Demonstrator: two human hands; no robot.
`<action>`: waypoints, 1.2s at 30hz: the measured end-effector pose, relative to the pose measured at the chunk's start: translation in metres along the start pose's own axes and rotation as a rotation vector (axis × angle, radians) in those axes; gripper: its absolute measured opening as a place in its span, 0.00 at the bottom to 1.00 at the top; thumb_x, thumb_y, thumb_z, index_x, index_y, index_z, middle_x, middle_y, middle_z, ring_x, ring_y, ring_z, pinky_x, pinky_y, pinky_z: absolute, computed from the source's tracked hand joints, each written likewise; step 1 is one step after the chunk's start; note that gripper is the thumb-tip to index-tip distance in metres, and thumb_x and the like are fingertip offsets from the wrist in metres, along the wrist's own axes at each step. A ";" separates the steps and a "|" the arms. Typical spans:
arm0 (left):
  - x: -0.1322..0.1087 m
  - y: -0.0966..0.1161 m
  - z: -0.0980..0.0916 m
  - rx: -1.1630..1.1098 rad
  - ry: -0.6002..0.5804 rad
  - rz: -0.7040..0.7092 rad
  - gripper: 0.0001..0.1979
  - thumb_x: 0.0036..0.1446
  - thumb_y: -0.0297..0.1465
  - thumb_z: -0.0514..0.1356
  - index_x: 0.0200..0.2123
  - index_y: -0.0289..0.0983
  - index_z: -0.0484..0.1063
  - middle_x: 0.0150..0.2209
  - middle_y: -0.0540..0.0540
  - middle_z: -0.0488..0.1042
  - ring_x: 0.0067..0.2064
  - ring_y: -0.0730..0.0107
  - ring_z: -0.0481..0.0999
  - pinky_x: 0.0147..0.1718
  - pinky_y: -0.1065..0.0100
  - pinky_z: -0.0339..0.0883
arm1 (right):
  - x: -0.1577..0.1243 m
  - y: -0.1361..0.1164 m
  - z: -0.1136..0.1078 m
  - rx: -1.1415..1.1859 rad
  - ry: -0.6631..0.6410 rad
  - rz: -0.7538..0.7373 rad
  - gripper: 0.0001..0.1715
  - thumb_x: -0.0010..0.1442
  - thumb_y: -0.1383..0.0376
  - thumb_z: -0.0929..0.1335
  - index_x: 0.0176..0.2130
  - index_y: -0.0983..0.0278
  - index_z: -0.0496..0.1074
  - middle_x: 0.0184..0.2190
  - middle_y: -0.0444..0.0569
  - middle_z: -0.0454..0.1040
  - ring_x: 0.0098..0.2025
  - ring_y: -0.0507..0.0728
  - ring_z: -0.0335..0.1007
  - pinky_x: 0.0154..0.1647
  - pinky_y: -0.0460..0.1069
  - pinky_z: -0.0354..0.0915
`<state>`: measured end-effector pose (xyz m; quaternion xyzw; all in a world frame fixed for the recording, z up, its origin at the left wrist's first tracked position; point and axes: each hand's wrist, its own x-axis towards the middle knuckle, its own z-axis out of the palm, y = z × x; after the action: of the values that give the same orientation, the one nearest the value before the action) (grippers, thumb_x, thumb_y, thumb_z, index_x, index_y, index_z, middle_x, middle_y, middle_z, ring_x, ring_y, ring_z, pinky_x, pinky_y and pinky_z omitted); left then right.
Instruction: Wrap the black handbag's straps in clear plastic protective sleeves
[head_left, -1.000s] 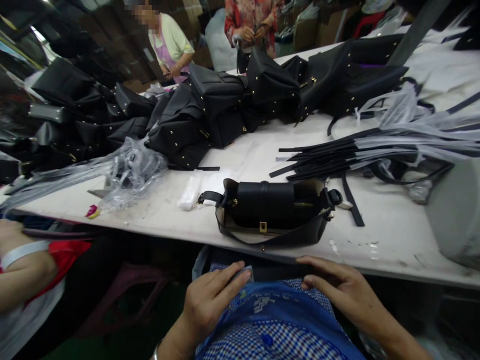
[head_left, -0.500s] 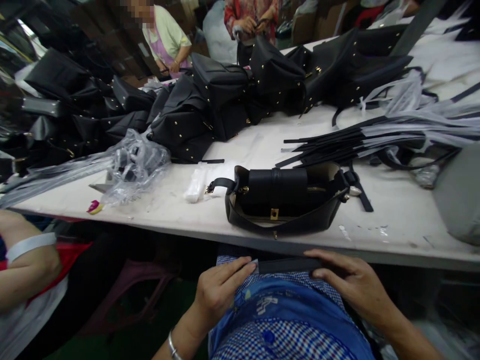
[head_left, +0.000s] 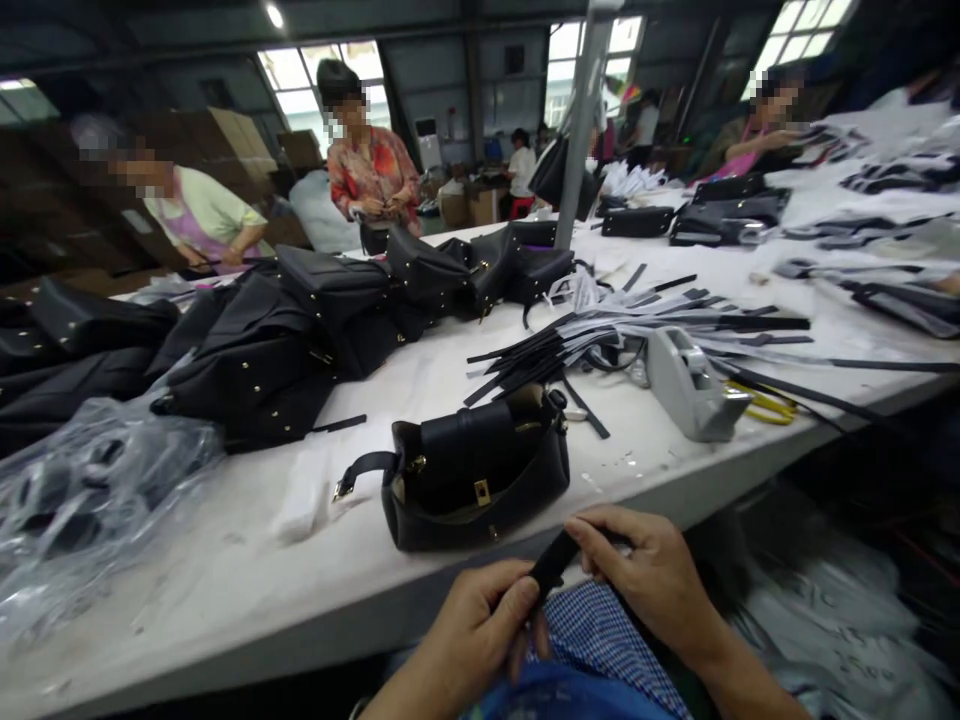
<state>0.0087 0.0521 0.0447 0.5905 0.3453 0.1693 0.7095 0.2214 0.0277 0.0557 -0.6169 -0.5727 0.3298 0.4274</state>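
Observation:
Both my hands hold a short black strap (head_left: 553,562) just below the white table's front edge (head_left: 315,625). My left hand (head_left: 480,635) pinches its lower end with closed fingers. My right hand (head_left: 645,575) grips its upper end, fingers curled round it. Directly in front of them a small black handbag (head_left: 480,478) with a gold clasp lies on the table, one strap end (head_left: 360,470) sticking out to its left.
A heap of black bags (head_left: 285,330) fills the table's left and back. Clear plastic bags (head_left: 82,490) lie at the left. A bundle of black straps (head_left: 600,335), a grey tape dispenser (head_left: 686,385) and yellow scissors (head_left: 765,403) sit to the right. Several people work beyond the table.
The view has lifted and swung right, showing the far room. My hands have come closer together and raised the strap, which now runs diagonally between them.

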 end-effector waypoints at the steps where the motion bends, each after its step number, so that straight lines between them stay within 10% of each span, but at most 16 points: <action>1: 0.006 0.004 0.000 -0.017 0.025 -0.013 0.33 0.63 0.57 0.52 0.42 0.31 0.75 0.21 0.50 0.70 0.16 0.81 0.57 0.15 0.77 0.50 | 0.003 -0.002 -0.002 0.051 0.021 0.028 0.22 0.64 0.49 0.69 0.30 0.62 0.79 0.18 0.45 0.73 0.20 0.53 0.68 0.22 0.46 0.64; 13: 0.051 0.080 0.005 0.322 0.241 0.163 0.26 0.65 0.51 0.53 0.31 0.34 0.72 0.20 0.51 0.68 0.21 0.76 0.62 0.22 0.74 0.55 | 0.048 -0.003 -0.035 0.316 -0.061 -0.129 0.21 0.66 0.50 0.68 0.30 0.63 0.77 0.21 0.45 0.75 0.23 0.53 0.72 0.26 0.46 0.69; 17: 0.062 0.123 -0.013 0.520 0.327 0.099 0.23 0.66 0.48 0.53 0.31 0.35 0.73 0.23 0.50 0.71 0.23 0.76 0.63 0.23 0.74 0.55 | 0.088 0.029 -0.044 0.254 0.164 -0.180 0.19 0.67 0.52 0.67 0.49 0.61 0.76 0.44 0.52 0.80 0.45 0.60 0.77 0.49 0.53 0.72; 20: 0.079 0.151 -0.026 0.638 0.302 -0.035 0.23 0.67 0.47 0.51 0.30 0.35 0.71 0.22 0.52 0.68 0.21 0.77 0.61 0.21 0.75 0.54 | 0.117 0.044 -0.034 0.178 0.088 -0.315 0.25 0.67 0.54 0.67 0.60 0.60 0.70 0.60 0.54 0.71 0.62 0.64 0.66 0.64 0.61 0.62; 27: 0.115 0.181 -0.035 0.822 0.179 -0.243 0.22 0.61 0.46 0.55 0.25 0.35 0.71 0.17 0.54 0.64 0.18 0.77 0.59 0.17 0.74 0.50 | 0.134 0.043 -0.018 0.289 -0.011 -0.385 0.16 0.66 0.59 0.67 0.51 0.58 0.78 0.49 0.51 0.78 0.54 0.62 0.72 0.58 0.57 0.67; 36: 0.129 0.207 -0.032 1.124 0.079 -0.261 0.20 0.59 0.42 0.57 0.24 0.33 0.76 0.17 0.52 0.67 0.20 0.75 0.64 0.21 0.72 0.53 | 0.119 0.046 0.011 0.339 0.289 -0.340 0.14 0.62 0.58 0.71 0.48 0.58 0.78 0.47 0.52 0.75 0.52 0.64 0.70 0.56 0.59 0.65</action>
<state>0.1120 0.2096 0.2024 0.8225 0.4785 -0.1073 0.2882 0.2463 0.1477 0.0190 -0.4722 -0.5378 0.2528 0.6511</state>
